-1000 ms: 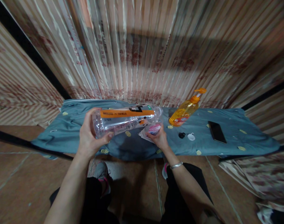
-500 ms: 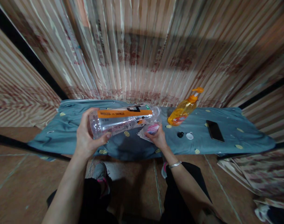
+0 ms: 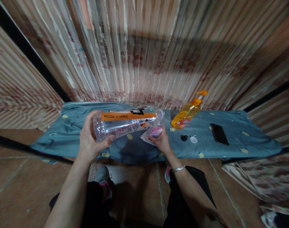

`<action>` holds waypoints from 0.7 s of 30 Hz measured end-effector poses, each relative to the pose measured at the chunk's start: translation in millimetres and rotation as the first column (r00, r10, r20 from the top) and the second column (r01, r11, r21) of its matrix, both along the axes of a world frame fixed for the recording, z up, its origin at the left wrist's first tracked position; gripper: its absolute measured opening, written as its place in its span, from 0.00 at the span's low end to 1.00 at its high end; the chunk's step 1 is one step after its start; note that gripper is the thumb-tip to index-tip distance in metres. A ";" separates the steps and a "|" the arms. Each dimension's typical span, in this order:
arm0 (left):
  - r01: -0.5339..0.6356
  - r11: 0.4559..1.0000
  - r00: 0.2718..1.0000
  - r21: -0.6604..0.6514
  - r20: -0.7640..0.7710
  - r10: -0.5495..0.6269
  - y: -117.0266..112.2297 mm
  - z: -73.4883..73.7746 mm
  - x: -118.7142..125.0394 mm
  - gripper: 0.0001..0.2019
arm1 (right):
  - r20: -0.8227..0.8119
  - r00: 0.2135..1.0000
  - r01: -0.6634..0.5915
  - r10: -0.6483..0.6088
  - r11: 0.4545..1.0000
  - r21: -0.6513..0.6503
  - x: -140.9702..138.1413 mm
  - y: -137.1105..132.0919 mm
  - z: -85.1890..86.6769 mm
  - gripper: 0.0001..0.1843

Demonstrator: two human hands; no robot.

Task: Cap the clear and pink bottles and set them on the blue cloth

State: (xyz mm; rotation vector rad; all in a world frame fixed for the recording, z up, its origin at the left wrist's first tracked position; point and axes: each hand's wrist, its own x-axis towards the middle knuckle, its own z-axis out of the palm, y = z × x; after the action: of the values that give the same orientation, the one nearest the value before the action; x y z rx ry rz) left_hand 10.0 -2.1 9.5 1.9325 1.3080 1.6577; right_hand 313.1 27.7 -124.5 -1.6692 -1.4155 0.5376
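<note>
Between the worktop's (image 3: 241, 131) near and far edges, the right hand (image 3: 162, 141) has fingers closed on a pink-marked container (image 3: 155, 132). Beyond, the left hand's (image 3: 90, 139) fingers, wide apart, hold the clear bottle (image 3: 127, 122) sideways by its base; probably it is light, easily dented, best held there.

Below the grip of the right hand (image 3: 161, 141) runs a blue-green, cloth-covered platform (image 3: 63, 133) with yellow motifs. Right of that grip stands 1 orange pump bottle (image 3: 185, 116); closer to the wearer, 1 black piece (image 3: 184, 138) lies just beside 1 white piece (image 3: 193, 139); farthest from the grip lies 1 dark phone (image 3: 219, 134).
</note>
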 end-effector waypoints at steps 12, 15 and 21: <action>-0.031 0.999 0.999 0.028 -0.026 0.032 -1.1 0.6 1.2 0.39 | 0.002 1.000 -0.007 0.007 1.000 -0.018 -0.9 0.5 -0.3 0.42; -0.029 1.000 0.999 -0.007 -0.026 0.028 -2.0 1.9 0.7 0.40 | -0.003 1.000 -0.004 0.004 1.000 -0.003 -1.4 0.0 0.6 0.41; -0.031 0.999 0.999 -0.014 -0.009 0.031 -2.9 3.2 2.1 0.41 | -0.004 1.000 0.002 -0.002 1.000 0.023 -1.3 0.5 -1.7 0.40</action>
State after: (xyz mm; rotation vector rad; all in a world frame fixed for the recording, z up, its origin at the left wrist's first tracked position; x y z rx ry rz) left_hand 12.1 -5.0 12.7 1.9234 1.3554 1.6517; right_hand 311.8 28.2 -126.2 -1.6504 -1.4122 0.5206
